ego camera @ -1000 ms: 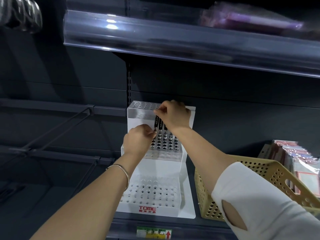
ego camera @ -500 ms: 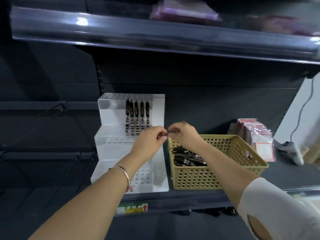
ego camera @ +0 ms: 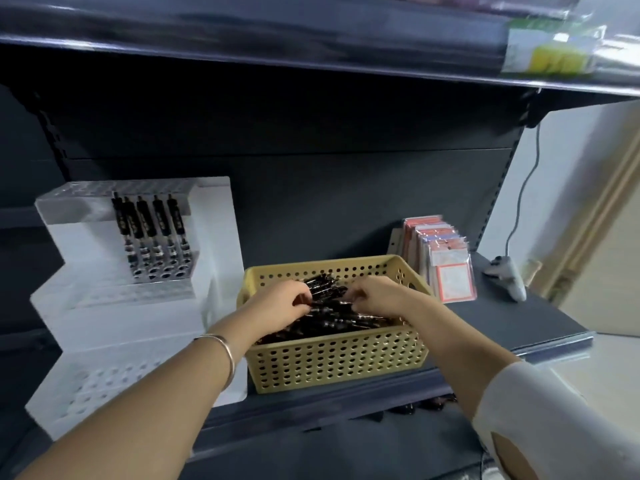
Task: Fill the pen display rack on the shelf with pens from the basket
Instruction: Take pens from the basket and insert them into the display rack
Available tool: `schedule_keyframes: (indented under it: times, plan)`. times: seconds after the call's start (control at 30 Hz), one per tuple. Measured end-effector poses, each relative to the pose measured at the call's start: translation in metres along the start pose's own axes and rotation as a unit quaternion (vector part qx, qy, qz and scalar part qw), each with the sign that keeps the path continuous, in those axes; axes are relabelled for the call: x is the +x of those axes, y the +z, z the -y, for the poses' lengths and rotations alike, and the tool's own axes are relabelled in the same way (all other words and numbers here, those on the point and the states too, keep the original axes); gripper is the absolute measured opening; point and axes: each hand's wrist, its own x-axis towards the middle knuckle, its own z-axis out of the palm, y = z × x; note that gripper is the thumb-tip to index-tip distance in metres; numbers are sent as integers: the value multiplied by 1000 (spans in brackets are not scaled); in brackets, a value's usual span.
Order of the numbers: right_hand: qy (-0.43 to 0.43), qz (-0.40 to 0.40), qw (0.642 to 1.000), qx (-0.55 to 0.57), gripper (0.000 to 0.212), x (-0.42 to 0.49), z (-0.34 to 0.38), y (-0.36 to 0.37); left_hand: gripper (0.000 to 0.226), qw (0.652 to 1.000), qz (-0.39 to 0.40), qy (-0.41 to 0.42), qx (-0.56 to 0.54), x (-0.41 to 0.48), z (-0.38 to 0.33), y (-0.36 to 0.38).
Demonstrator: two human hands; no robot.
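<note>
A white stepped pen display rack stands on the dark shelf at the left. Several black pens stand upright in its top tier; the lower tiers show bare holes. To its right sits a yellow perforated basket with a heap of black pens inside. Both hands are down in the basket. My left hand curls its fingers around pens at the left of the heap. My right hand pinches pens at the right of the heap.
Packets of red and white cards lean behind the basket on the right. A white corded device lies at the shelf's right end. An upper shelf overhangs the whole area.
Both hands have left the rack's top tier, moved right and dropped into the basket onto the pens. My view has swung right with them.
</note>
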Motion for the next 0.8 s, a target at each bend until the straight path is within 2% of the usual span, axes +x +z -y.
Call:
schedule_keyframes:
  times: [0.1,0.23,0.33,0.43,0.6,0.7,0.8]
  plan:
    - [20,24,999,15,27,3,-15,-3,35,999,40,10,17,17,-10,7]
    - [22,73,993,90,21,5,-25,-5,56,991,109,8,83,37,-24,19]
    - [40,89,986,134,10,6,-30,-4,63,985,146,-4,93,42,-26,22]
    - [41,61,986,149,9,9,-33,-3,59,976,184,9,116,42,-26,19]
    - [32,-22,984,176,9,8,-32,-4,58,972,199,5,125,42,-24,15]
    - [25,-82,981,172,17,7,-30,-6,51,977,188,-13,96,39,-22,14]
    - [36,-89,978,185,18,8,-31,-6,41,989,139,-17,45,37,-21,14]
